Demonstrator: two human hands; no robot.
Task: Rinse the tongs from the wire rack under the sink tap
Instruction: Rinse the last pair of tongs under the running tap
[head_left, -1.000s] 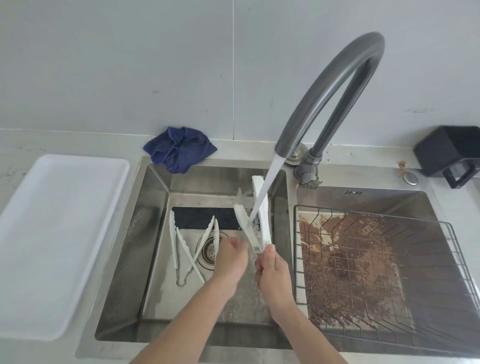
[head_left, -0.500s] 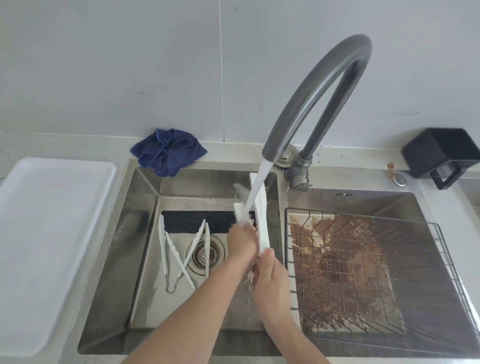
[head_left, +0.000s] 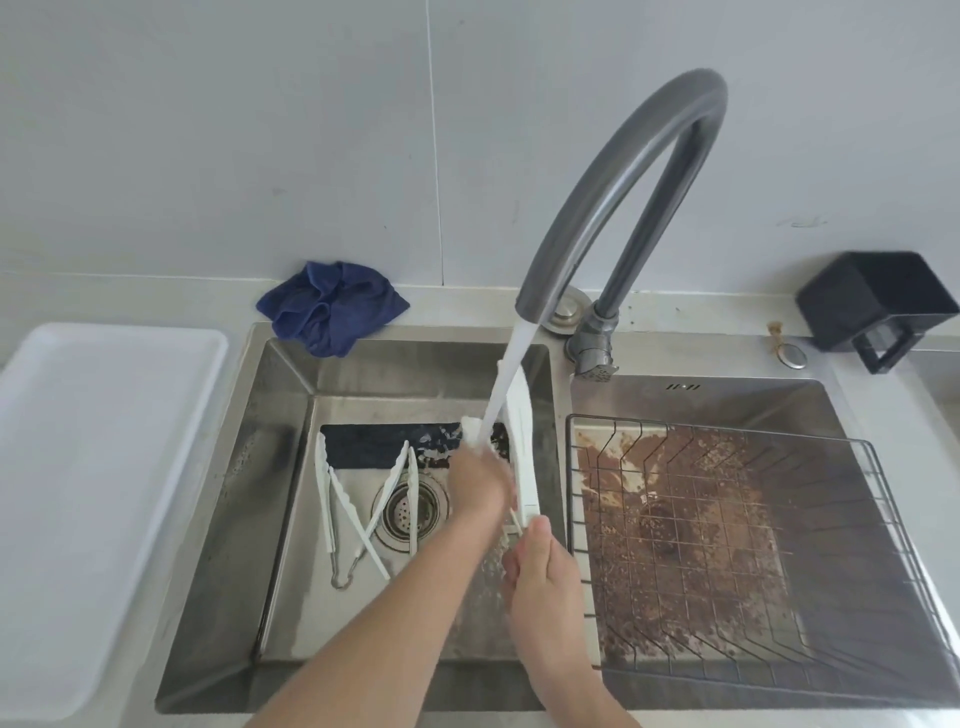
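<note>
White tongs (head_left: 522, 447) stand tips-up under the water stream from the grey curved tap (head_left: 623, 171), over the left sink basin (head_left: 291, 395). My right hand (head_left: 543, 566) grips their hinge end from below. My left hand (head_left: 475, 486) is wrapped round one arm of the tongs, right where the water lands. Two more white tongs (head_left: 358, 499) lie crossed on the basin floor beside the drain. The wire rack (head_left: 878, 499) sits in the right basin with nothing in it.
A white tray (head_left: 88, 467) lies on the counter at the left. A crumpled blue cloth (head_left: 332, 306) sits behind the left basin. A black holder (head_left: 878, 306) stands at the back right. The right basin floor under the rack is stained brown.
My left hand slid up along the tongs' arm toward the tips, into the water stream. The right hand kept its hold on the hinge end.
</note>
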